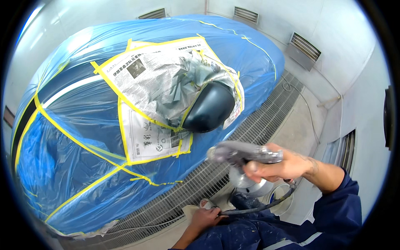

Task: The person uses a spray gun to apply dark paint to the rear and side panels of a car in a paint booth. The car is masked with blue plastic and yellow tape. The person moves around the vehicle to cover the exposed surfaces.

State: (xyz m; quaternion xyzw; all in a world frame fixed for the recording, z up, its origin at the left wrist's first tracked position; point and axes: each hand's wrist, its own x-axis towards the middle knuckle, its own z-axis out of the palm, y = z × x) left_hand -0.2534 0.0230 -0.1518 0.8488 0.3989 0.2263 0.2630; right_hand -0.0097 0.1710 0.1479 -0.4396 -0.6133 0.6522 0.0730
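My right hand (277,166) is wrapped round the handle of a silver spray gun (243,153), its cup hanging below. The gun's front end points left toward a dark side mirror (211,107) and stands apart from it. Down at my waist, my left hand (203,219) grips the dark air hose (260,209) that runs up to the gun. Crumpled grey-stained paper and newspaper (139,89), edged with yellow tape, surround the mirror. Blue plastic film (77,154) covers the rest of the car.
Floor grating (200,179) runs along the near side of the car. A thin cable (310,114) lies on the floor at right. Vents (305,48) are set in the pale walls. Beside my legs stands a white bucket (287,204), partly hidden behind the hose.
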